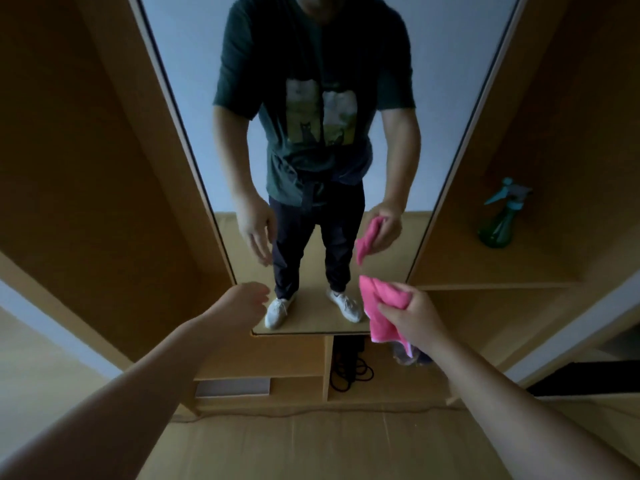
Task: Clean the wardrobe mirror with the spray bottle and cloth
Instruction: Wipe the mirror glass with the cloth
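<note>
Down low before the tall wardrobe mirror, the right hand bunches a bright pink microfibre cloth. Its grip is closed round the gathered fabric, and a corner hangs below the fingers, just in front of the glass near its lower right corner. The left hand reaches toward the lower left corner, its grip loose and empty, fingers slackly curled. Whether either hand touches the glass cannot be told. A translucent green plastic spray bottle with a teal trigger stands upright on the wooden wardrobe shelf right of the mirror, well apart from both hands. Below the mirror, a coiled black cord lies in an open compartment.
</note>
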The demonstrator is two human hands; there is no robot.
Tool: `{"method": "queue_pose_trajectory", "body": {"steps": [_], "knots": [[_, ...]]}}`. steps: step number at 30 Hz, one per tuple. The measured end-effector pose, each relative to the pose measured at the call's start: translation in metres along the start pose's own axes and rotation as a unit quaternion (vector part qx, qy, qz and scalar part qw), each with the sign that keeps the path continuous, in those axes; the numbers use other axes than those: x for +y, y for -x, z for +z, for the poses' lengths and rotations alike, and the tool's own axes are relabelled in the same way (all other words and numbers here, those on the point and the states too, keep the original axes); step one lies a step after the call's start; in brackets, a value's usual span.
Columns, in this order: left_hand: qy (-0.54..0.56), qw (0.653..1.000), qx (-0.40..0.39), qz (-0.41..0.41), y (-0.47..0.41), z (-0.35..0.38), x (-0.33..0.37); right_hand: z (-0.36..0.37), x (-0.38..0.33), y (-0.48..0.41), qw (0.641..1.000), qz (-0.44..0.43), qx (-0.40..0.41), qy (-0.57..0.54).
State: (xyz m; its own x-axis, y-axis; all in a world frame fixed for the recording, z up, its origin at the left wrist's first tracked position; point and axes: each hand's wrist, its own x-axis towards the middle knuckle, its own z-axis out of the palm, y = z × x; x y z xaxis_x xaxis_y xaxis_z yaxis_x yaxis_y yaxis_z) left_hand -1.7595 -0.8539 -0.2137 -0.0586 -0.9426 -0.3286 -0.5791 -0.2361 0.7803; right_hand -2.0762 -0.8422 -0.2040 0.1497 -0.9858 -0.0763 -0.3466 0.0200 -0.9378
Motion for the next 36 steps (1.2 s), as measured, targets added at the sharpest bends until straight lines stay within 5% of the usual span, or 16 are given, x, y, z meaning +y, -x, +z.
{"method": "queue_pose_trajectory", "body": {"steps": [9, 13, 21, 30, 36], "knots": [[0.095, 0.967, 0.006, 0.237, 0.054, -0.019, 0.117, 0.043, -0.139, -0.009, 0.977, -0.209, -0.016, -0.050], [0.084, 0.956, 0.168, 0.226, 0.069, -0.048, 0.141, 0.047, -0.184, -0.013, 0.961, -0.273, 0.011, -0.031], [0.112, 0.922, 0.239, 0.283, 0.118, -0.136, 0.184, 0.022, -0.268, -0.018, 0.921, -0.384, 0.056, 0.002], [0.153, 0.800, 0.458, 0.357, 0.186, -0.273, 0.280, 0.024, -0.404, -0.002, 0.836, -0.536, 0.107, 0.042], [0.156, 0.766, 0.537, 0.317, 0.182, -0.349, 0.348, 0.023, -0.459, -0.007, 0.817, -0.553, 0.147, 0.073]]}}
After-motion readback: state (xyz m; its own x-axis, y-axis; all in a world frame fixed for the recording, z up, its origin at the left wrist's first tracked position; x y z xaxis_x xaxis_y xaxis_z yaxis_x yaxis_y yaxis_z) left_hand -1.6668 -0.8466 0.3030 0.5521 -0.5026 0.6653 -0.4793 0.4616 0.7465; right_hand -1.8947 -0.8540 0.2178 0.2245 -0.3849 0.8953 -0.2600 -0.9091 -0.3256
